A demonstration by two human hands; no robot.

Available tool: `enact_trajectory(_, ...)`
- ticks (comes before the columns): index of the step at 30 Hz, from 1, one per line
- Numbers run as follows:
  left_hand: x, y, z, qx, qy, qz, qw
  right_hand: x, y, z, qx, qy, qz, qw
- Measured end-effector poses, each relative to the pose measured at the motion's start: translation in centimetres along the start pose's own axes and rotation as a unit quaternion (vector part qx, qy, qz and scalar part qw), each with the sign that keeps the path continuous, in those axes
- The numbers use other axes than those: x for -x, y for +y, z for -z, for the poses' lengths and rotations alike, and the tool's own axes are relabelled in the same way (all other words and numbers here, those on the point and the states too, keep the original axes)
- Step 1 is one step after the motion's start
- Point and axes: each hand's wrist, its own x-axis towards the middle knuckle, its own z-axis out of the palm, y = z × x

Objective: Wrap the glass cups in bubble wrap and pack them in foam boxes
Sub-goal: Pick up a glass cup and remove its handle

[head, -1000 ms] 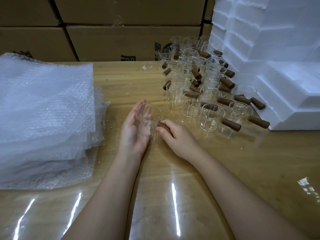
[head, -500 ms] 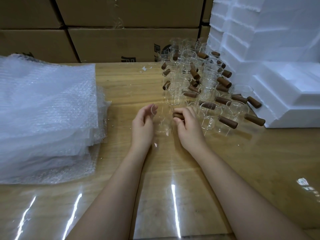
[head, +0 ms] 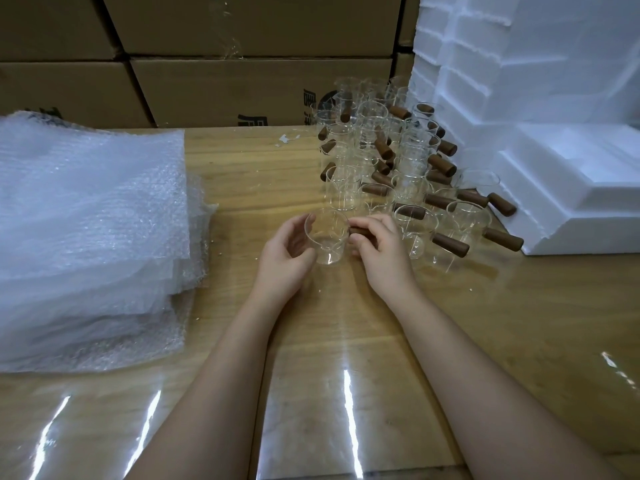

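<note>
Gleaming, perhaps laminated table (head: 519, 323); cartons (head: 242, 91), foam boxes (head: 554, 81)

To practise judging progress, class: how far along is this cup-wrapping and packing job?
Done: nothing visible; no wrapped cup shows, and no cup shows in the foam boxes. In hand: one glass cup, the left hand cupping it, the right hand pinching its wooden handle. Left: wrapping it from the bubble wrap stack, boxing it, then the whole cluster of bare cups.
</note>
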Motion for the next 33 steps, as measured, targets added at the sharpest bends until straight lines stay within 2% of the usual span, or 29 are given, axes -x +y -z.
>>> enact_trajectory(13,-0.1,0.7,0.3,-0.081,0.036,0.043,0.995,0.1,0.2,-0.1,0.015,-0.016,-0.021,1.000)
enact_trajectory(15,0.1,1.5,0.3,-0.131,0.051,0.034,0.989,0.1,0.3,-0.1,0.018,-0.015,-0.023,0.999)
enact_trajectory(16,0.2,2.1,0.4,-0.196,0.065,0.002,0.978,0.1,0.3,-0.1,0.019,-0.016,-0.025,0.999)
enact_trajectory(18,0.5,4.0,1.3,-0.336,0.109,-0.107,0.929,0.2,0.2,-0.1,0.025,-0.017,-0.028,0.999)
enact_trajectory(20,0.3,6.4,2.8,-0.445,0.168,-0.228,0.850,0.5,0.1,-0.2,0.048,-0.011,-0.020,0.999)
enact_trajectory(21,0.0,7.7,3.8,-0.489,0.202,-0.257,0.808,0.7,0.0,-0.3,0.067,-0.002,-0.010,0.998)
enact_trajectory(23,-0.5,9.7,5.9,-0.558,0.258,-0.215,0.759,1.0,-0.2,-0.4,0.107,0.011,0.008,0.994)
enact_trajectory(26,-0.8,11.1,8.4,-0.611,0.294,-0.079,0.730,1.4,-0.5,-0.3,0.153,0.008,0.022,0.988)
enact_trajectory(28,-0.6,11.1,9.1,-0.642,0.283,-0.024,0.712,1.6,-0.6,-0.2,0.171,0.006,0.022,0.985)
enact_trajectory(31,-0.5,10.6,9.4,-0.669,0.232,0.054,0.704,1.6,-0.8,-0.3,0.172,0.005,0.024,0.985)
enact_trajectory(33,-0.7,10.3,9.6,-0.677,0.218,0.071,0.699,1.5,-0.8,-0.3,0.167,0.006,0.025,0.986)
